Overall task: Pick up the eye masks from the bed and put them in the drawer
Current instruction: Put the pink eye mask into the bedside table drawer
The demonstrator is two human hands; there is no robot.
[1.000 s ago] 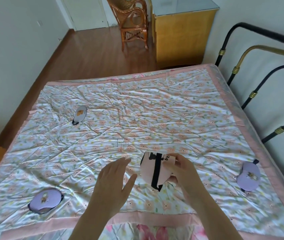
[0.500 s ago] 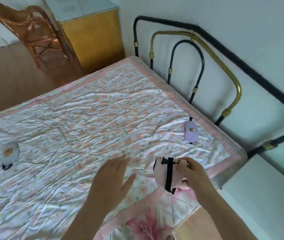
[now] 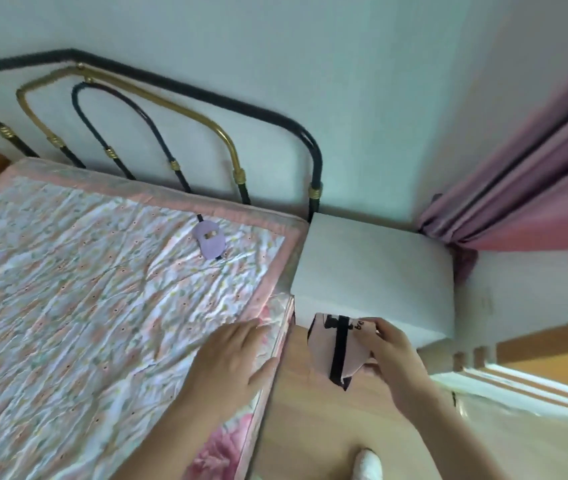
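My right hand (image 3: 396,355) grips a pink eye mask (image 3: 334,351) with a black strap, held in the air off the bed's corner, in front of the white bedside cabinet (image 3: 372,268). My left hand (image 3: 234,365) is flat and empty over the bed's edge, fingers apart. A purple eye mask (image 3: 209,241) lies on the floral quilt (image 3: 85,289) near the headboard. No drawer front shows on the cabinet from this angle.
A black and brass metal headboard (image 3: 171,112) runs along the wall behind the bed. Pink curtains (image 3: 535,178) hang at the right, next to the cabinet. Wooden floor (image 3: 310,427) lies between the bed and the cabinet, with a white slipper tip (image 3: 367,465) at the bottom.
My view has swung right from the bed's middle to its corner and the white cabinet. My right hand has carried the pink mask off the bed toward the cabinet; the left hand followed.
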